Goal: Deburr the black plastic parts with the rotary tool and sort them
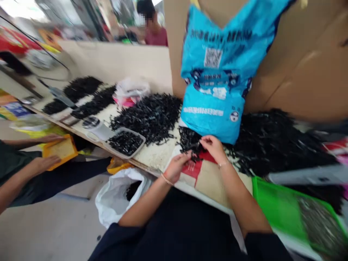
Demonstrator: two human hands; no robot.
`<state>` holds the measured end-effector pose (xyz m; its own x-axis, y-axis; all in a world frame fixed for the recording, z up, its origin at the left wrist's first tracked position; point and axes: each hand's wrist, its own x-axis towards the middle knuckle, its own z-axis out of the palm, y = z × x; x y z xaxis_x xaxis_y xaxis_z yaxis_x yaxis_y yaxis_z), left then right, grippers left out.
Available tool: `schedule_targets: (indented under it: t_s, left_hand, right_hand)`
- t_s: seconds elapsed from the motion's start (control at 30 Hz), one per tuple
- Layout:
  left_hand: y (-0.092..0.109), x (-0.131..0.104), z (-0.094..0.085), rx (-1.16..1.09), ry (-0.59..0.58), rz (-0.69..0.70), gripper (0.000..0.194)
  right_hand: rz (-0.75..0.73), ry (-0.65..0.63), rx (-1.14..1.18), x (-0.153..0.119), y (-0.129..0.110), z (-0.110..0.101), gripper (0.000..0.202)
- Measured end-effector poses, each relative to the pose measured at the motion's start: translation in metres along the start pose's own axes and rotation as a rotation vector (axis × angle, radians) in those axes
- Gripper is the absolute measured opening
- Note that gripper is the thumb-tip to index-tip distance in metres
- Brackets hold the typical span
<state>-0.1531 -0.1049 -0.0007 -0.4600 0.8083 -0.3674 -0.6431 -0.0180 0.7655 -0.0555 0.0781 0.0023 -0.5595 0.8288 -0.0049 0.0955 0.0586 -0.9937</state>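
Observation:
Both my hands are at the table edge, in front of a hanging blue printed bag (212, 94). My left hand (177, 166) has thumb and fingers pinched together at a small black strip-like piece (195, 156). To its right, my right hand (214, 148) pinches another small dark piece just below the bag's lower edge. Blur hides the exact shape of both pieces. A small heap of black pieces (188, 137) lies behind my fingers, partly under the bag. Beneath my hands is a red and tan cardboard sheet (212, 177).
Larger black heaps lie left (152, 114) and right (272, 141). A clear tub (144, 139) of black pieces stands at the edge, with a green basket (274, 206) at right. An open white sack (106, 203) sits below. A co-worker's hands hold a yellow tray (71, 146).

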Motion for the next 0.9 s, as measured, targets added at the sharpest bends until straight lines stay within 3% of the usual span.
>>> schedule_targets:
  t_s: [0.1,0.2,0.3,0.4,0.57,0.7,0.8,0.9]
  left_hand:
    - [0.003,-0.006,-0.002,-0.023,-0.002,0.016,0.044]
    - [0.005,-0.014,0.005,-0.030,-0.039,0.067,0.035]
    - [0.006,-0.021,0.015,-0.030,-0.053,0.112,0.037]
    - [0.004,-0.023,0.022,-0.015,-0.050,0.123,0.041]
    - [0.001,-0.021,0.018,0.114,-0.035,0.143,0.049]
    - [0.009,-0.017,0.008,0.401,-0.185,0.227,0.060]
    - [0.017,-0.017,0.004,0.538,-0.267,0.282,0.063]
    - [0.019,-0.019,0.003,0.583,-0.276,0.286,0.062]
  right_hand:
    - [0.105,0.011,0.092,-0.008,-0.001,-0.005,0.057]
    - [0.148,-0.075,0.291,-0.029,-0.009,-0.005,0.055]
    - [0.190,-0.148,0.416,-0.052,-0.018,0.001,0.052]
    - [0.205,-0.126,0.457,-0.065,-0.019,0.006,0.053]
    - [0.200,-0.062,0.352,-0.074,-0.019,0.002,0.057]
    - [0.246,-0.224,0.250,-0.074,-0.018,-0.014,0.058]
    - [0.140,-0.293,0.119,-0.065,-0.013,-0.023,0.049]
    - [0.082,-0.404,0.016,-0.059,-0.013,-0.026,0.041]
